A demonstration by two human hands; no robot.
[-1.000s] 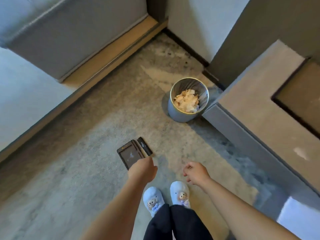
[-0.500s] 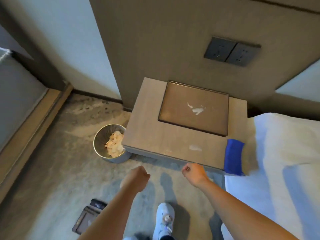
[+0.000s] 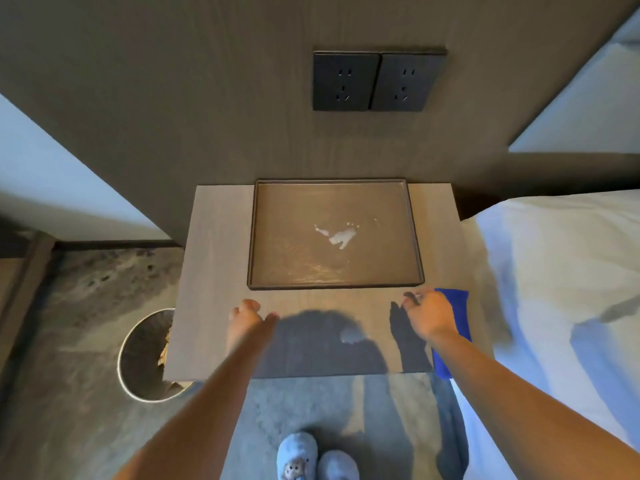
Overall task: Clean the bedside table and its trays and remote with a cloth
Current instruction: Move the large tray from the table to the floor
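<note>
The light wooden bedside table fills the middle of the view. A dark rectangular tray lies on its back half, with a white smear in its middle. A smaller pale spot marks the table's front. A folded blue cloth lies on the table's right front corner, hanging over the edge. My right hand hovers at the cloth's left side, fingers apart, holding nothing. My left hand hangs over the table's front left, fingers loosely curled and empty. The remote is out of view.
A round metal bin with crumpled paper stands on the floor under the table's left front corner. A white bed borders the table's right side. Two dark wall sockets sit above the table. My slippered feet stand on the carpet.
The view swung up from the floor, where a small tray and the remote lay, to the bedside table. Both hands rose over the table's front; my right hand reached the blue cloth.
</note>
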